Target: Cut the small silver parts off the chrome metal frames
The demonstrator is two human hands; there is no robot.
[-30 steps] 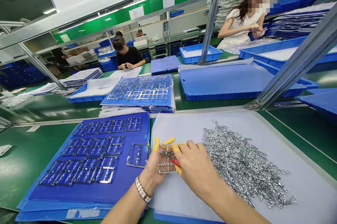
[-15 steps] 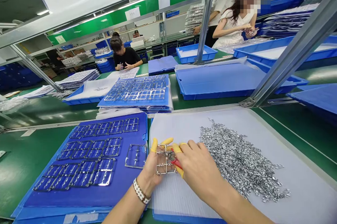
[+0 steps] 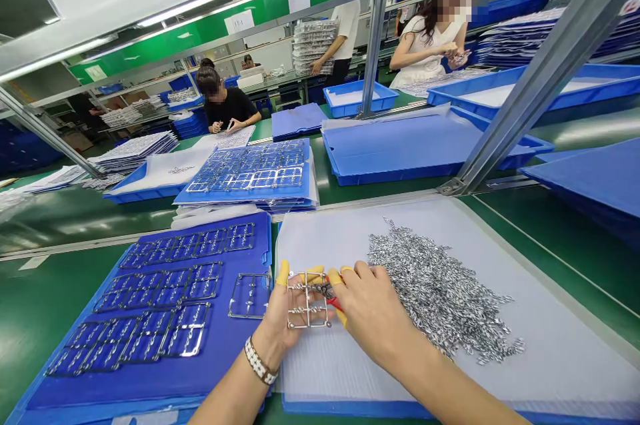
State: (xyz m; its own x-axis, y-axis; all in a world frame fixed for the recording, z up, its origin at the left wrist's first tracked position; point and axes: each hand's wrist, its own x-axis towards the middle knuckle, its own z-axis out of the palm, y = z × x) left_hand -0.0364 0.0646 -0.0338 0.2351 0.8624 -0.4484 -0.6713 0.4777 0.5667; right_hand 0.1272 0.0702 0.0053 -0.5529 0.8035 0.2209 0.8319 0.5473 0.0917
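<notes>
While half hidden, red-handled cutters (image 3: 334, 304) in the right hand (image 3: 373, 312)

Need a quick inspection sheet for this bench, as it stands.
Surface: green workbench, white corrugated sheet on it.
Job's things: metal frame with twisted pieces attached; pile of twisted silver pieces on the sheet.
Clutter: blue folder beside the sheet, loaded with more frames; bare frame on it.
Fingers: left hand holds the metal frame; right hand holds red-handled cutters at it; yellow finger cots on fingers.
Cables: nothing seen.
Surroundings: seated co-worker, blue trays, standing person with a stack.
</notes>
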